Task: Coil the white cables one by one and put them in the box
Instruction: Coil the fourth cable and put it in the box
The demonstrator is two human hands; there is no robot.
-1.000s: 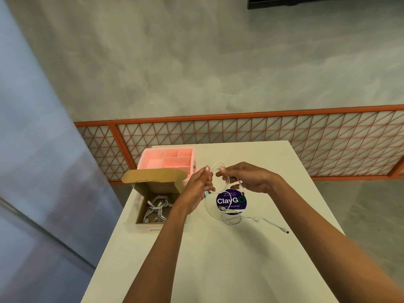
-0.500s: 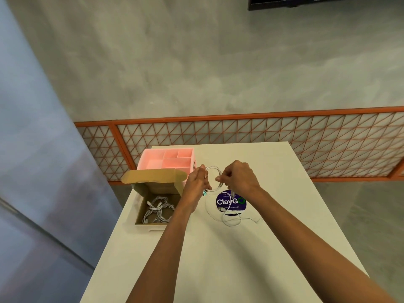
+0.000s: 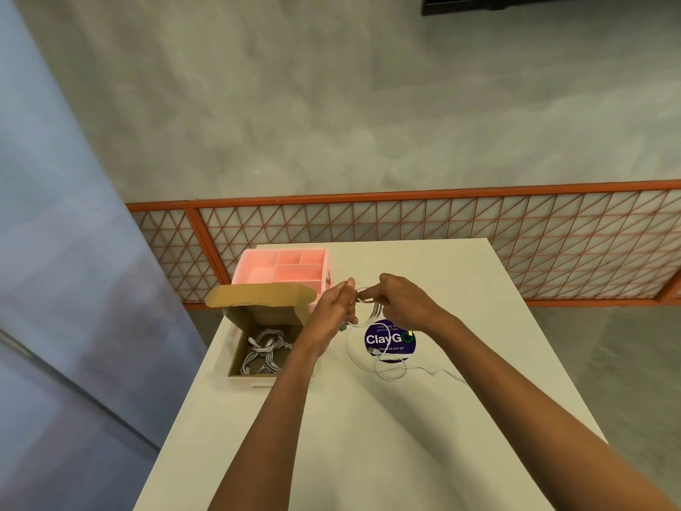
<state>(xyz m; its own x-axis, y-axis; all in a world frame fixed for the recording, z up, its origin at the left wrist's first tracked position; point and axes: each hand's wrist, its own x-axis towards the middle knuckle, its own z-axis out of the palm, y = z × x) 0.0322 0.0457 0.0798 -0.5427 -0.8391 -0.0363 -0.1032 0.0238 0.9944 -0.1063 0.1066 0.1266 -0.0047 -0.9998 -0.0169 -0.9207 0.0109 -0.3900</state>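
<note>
**Hand state.** The left hand [image 3: 333, 311] and the right hand [image 3: 400, 304] meet at frame centre, above the white rectangular table [image 3: 368, 437]. Both pinch the same thin white cable [image 3: 390, 378], and a small coil of several turns stands between their fingertips. The coil plane appears roughly upright, though the exact tilt cannot be read.

**Cable position and axis.** The uncoiled remainder hangs from the coil and drops toward the lower right of the frame. It loops loosely on the table across the round purple "ClayGo" sticker [image 3: 390, 339]. The last stretch lies roughly left to right, with its free end pointing toward the right edge. The right hand is the nearer one to this slack.

**Destination.** The open brown cardboard box [image 3: 269, 317] sits left of and slightly below the hands, just beside the left forearm. It already contains a bundle of coiled white cables [image 3: 263, 354]. A pink plastic compartment organiser [image 3: 283, 267] stands directly behind it. The left hand is nearer the box.

**Judgement.** Coiling is incomplete, so the slack must be wound in before the coil goes leftward into the box.
</note>
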